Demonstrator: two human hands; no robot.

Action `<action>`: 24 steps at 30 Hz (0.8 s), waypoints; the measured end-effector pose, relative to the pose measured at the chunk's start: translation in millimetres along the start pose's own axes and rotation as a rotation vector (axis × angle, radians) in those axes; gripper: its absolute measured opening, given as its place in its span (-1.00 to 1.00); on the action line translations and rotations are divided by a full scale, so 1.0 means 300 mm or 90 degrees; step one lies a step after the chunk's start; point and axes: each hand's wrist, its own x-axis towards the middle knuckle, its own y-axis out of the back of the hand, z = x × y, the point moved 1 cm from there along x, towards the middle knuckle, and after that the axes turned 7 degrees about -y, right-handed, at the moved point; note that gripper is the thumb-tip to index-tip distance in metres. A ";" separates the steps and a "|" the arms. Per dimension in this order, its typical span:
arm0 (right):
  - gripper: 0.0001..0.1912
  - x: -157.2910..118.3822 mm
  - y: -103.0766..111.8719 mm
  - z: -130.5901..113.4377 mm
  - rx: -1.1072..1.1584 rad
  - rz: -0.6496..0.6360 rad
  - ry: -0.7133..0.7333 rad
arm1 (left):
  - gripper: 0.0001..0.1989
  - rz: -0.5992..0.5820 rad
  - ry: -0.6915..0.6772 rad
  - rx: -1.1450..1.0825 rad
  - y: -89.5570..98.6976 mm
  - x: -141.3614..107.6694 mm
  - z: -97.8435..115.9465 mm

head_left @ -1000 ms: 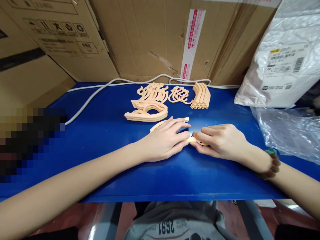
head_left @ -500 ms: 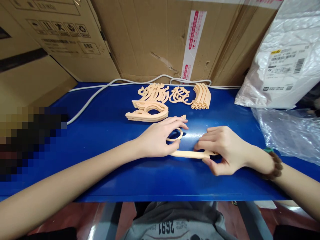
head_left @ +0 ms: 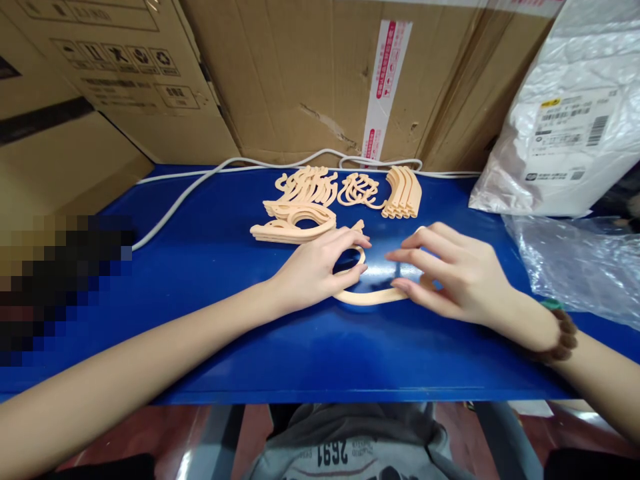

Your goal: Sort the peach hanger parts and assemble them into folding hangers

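A beige plastic clothes hanger (head_left: 370,298) lies on the blue table in front of me, its long bar curving to the right. My left hand (head_left: 307,270) grips its left side, fingers and thumb curled about the ring-shaped middle part. Over the right end hovers my right hand (head_left: 463,273), fingers spread and thumb at the bar; part of the hanger is hidden behind it. Just beyond my left hand is a stack of matching beige hanger pieces (head_left: 295,233).
Farther back lie a pile of curved beige pieces (head_left: 307,187), thin beige hooks (head_left: 359,191) and a bundle of bent beige pieces (head_left: 403,193). A white cable (head_left: 200,179) runs before the cardboard boxes (head_left: 300,80). At right stand a white parcel bag (head_left: 545,153) and clear plastic wrap (head_left: 575,267).
My right hand has loosened from its pinch at the hanger's right end and risen away from me, fingers spreading. The hanger's bar has turned slightly; my left hand keeps its grip.
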 end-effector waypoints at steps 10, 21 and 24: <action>-0.36 -0.007 -0.002 -0.023 -0.206 -0.058 -0.007 | -0.78 -0.014 -0.020 0.034 0.003 -0.002 0.005; -0.68 -0.013 -0.022 -0.076 -0.017 -0.116 0.083 | -0.80 -0.049 -0.004 0.087 0.002 0.001 0.007; -0.70 -0.010 -0.026 -0.057 0.006 -0.131 0.066 | -0.81 -0.046 -0.011 0.086 0.003 0.001 0.005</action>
